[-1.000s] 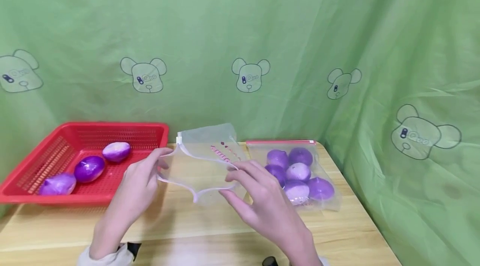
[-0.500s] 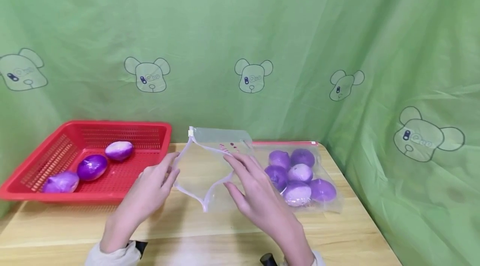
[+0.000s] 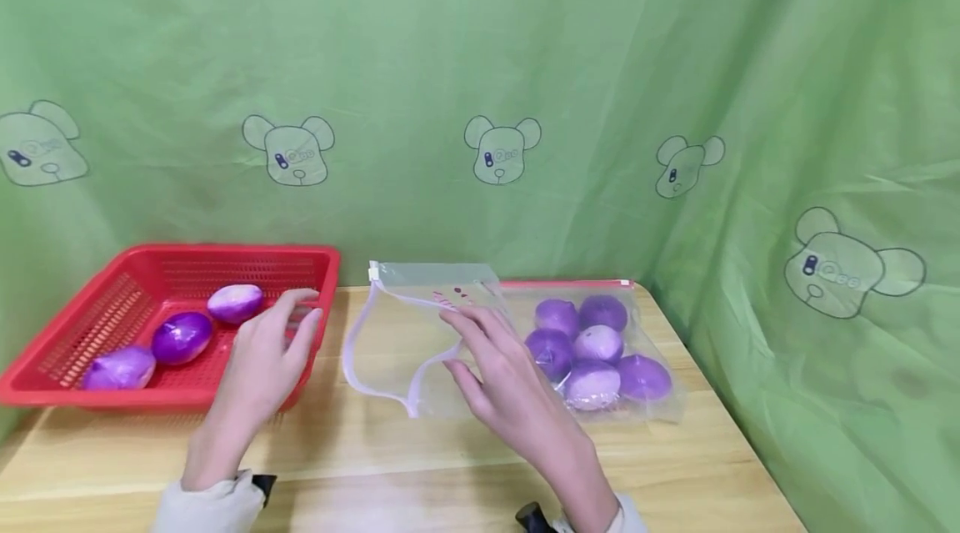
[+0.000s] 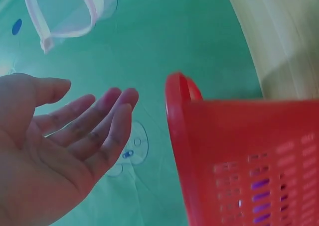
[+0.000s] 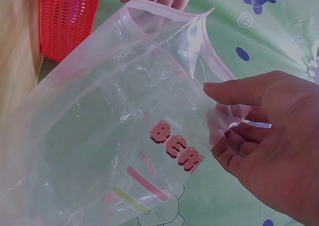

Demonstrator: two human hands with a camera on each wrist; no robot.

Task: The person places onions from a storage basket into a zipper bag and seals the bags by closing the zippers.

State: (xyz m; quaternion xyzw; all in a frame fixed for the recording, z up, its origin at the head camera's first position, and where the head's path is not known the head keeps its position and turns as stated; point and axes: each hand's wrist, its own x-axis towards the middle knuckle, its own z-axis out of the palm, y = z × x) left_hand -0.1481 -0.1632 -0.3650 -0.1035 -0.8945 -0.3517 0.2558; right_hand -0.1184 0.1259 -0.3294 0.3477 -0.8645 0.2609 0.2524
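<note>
A clear slider zip bag [image 3: 442,281] stands with its mouth spread wide at the middle of the table. Red letters are printed on the bag [image 5: 79,121] in the right wrist view. My right hand [image 3: 513,387] pinches the right side of its mouth between thumb and fingers. Nothing is in my left hand [image 3: 258,362], which hangs over the right end of a red plastic basket [image 3: 225,251] with its fingers loosely bent. In the basket lie a pale purple onion [image 3: 118,368], a dark purple onion [image 3: 181,338] and a purple-and-white onion [image 3: 235,303].
A second zip bag [image 3: 652,333] with a red seal lies flat at the right, holding several purple onions [image 3: 594,384]. Behind the wooden table [image 3: 420,466] and along its right side hangs a green curtain [image 3: 405,57] with bear-head prints.
My left hand has let go of the bag's left edge and moved left to the basket. My right hand stays at the bag's right edge; the mouth now stands rounder.
</note>
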